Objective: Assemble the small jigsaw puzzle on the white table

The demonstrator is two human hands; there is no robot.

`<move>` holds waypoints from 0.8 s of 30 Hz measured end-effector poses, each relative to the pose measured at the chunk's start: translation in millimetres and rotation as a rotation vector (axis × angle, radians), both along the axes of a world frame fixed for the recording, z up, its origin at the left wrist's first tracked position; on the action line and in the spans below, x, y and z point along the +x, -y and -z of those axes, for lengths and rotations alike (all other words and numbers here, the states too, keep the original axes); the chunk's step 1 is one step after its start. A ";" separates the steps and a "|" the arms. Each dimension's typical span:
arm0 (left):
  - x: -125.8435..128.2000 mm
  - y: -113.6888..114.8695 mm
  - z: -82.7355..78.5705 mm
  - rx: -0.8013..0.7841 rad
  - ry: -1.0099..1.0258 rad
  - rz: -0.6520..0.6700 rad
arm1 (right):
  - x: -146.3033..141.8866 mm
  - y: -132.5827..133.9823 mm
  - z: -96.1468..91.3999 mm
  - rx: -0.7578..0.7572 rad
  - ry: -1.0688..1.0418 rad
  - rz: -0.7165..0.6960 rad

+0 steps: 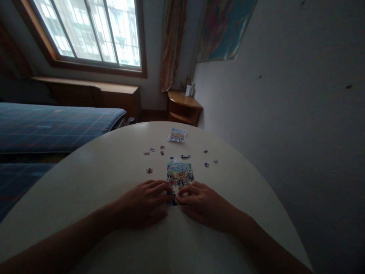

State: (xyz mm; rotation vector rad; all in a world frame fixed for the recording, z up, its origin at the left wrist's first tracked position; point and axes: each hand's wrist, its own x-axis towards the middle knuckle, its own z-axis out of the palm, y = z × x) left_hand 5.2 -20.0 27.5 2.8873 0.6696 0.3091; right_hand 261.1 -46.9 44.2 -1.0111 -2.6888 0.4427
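Note:
A partly assembled jigsaw puzzle (pixel 180 173) with a colourful picture lies flat on the table before me. Its upper part is joined, while gaps show in the lower part between my hands. My left hand (pixel 146 201) rests at the lower left edge, fingers stretched over the dark lower pieces (pixel 172 203). At the lower right is my right hand (pixel 203 203), its thumb and fingertips closed together over the puzzle. Whatever sits between those fingertips is hidden. Loose puzzle pieces lie around, including one at the left (pixel 149 171) and joined ones above the puzzle (pixel 185 156).
The round white table (pixel 114 171) carries several more loose pieces (pixel 206 164) and a small picture sheet (pixel 177 135) at the back. A wall (pixel 285 114) stands close on the right. Beyond the left edge is a blue checked mattress (pixel 57 127); a wooden corner shelf (pixel 184 99) stands behind.

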 end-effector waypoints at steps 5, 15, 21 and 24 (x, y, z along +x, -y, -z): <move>0.7 1.3 -1.7 0.013 0.016 0.010 | -9.8 -19.5 -5.2 0.022 -0.109 0.124; -2.2 0.0 4.2 0.021 0.067 0.031 | -55.7 -129.0 -16.5 -0.056 0.163 0.602; -2.2 1.3 2.5 0.015 0.040 0.025 | -73.8 -146.1 -19.7 -0.194 0.320 0.650; -1.8 1.4 1.8 0.009 0.061 0.029 | -78.2 -150.5 -21.8 -0.268 0.378 0.608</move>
